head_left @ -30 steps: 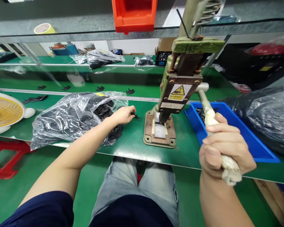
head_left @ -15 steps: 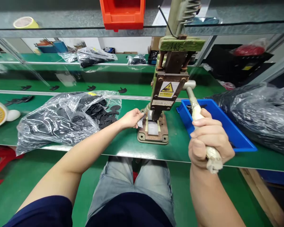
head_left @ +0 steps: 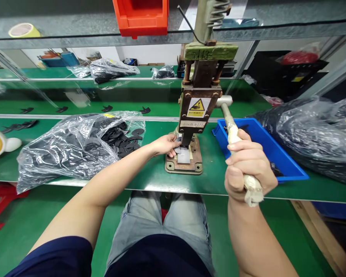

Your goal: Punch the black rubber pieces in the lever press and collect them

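A hand-lever press (head_left: 200, 92) with a yellow warning label stands on the bench. My right hand (head_left: 249, 167) is wrapped around its lever handle (head_left: 233, 132), which is bound in pale tape and slants down toward me. At the press's foot, my left hand (head_left: 168, 145) pinches a small flat dark grey piece (head_left: 178, 150) beside the ram (head_left: 187, 139). A pale rectangular pad (head_left: 183, 157) lies on the rusty base plate (head_left: 173, 162). The ram's lower end is close above the pad; whether it touches the piece I cannot tell.
An open clear bag (head_left: 66, 150) of black curved parts lies to the left. On the right are a blue bin (head_left: 288, 169) and a large plastic bag (head_left: 314, 134). An orange bin (head_left: 144, 25) hangs from the shelf above. Several black pieces (head_left: 62, 109) lie along the back.
My left hand has moved inward, bringing the grey piece closer to the ram and pad. My right hand keeps its hold on the lever handle. The whole view has shifted slightly.
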Tool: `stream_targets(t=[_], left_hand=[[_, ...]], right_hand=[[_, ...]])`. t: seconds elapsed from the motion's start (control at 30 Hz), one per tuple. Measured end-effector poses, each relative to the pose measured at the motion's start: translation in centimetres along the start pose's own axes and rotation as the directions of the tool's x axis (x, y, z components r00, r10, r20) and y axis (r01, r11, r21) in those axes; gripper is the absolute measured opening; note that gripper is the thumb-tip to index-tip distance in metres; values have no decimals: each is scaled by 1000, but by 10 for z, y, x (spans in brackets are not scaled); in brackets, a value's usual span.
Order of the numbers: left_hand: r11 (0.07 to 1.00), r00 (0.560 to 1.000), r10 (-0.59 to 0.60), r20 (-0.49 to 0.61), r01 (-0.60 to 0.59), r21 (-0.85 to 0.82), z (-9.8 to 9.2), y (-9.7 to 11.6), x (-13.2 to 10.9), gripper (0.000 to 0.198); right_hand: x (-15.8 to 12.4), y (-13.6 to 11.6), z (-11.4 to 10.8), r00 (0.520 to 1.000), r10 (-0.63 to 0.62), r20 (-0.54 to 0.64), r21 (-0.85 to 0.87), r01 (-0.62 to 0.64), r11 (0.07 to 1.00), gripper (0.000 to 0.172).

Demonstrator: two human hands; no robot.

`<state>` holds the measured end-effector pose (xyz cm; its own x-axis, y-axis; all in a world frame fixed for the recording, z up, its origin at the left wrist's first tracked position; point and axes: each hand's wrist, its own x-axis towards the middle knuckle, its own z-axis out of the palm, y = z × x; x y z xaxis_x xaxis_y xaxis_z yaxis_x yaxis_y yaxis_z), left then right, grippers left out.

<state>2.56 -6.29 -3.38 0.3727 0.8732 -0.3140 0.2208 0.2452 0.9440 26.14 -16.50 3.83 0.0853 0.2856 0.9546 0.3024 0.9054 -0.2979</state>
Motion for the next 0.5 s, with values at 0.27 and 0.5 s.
stream_targets(t=[0.27, 0.5], left_hand=[[969, 977, -199, -79, 208, 132, 8, 19, -1, 25], [973, 985, -26, -172, 64, 221, 24, 15, -15, 31]], right_hand=[[-3, 0, 2, 999, 21, -40, 2, -21, 1000, 19], [1, 3, 4, 996, -23, -86, 2, 23, 1000, 25]])
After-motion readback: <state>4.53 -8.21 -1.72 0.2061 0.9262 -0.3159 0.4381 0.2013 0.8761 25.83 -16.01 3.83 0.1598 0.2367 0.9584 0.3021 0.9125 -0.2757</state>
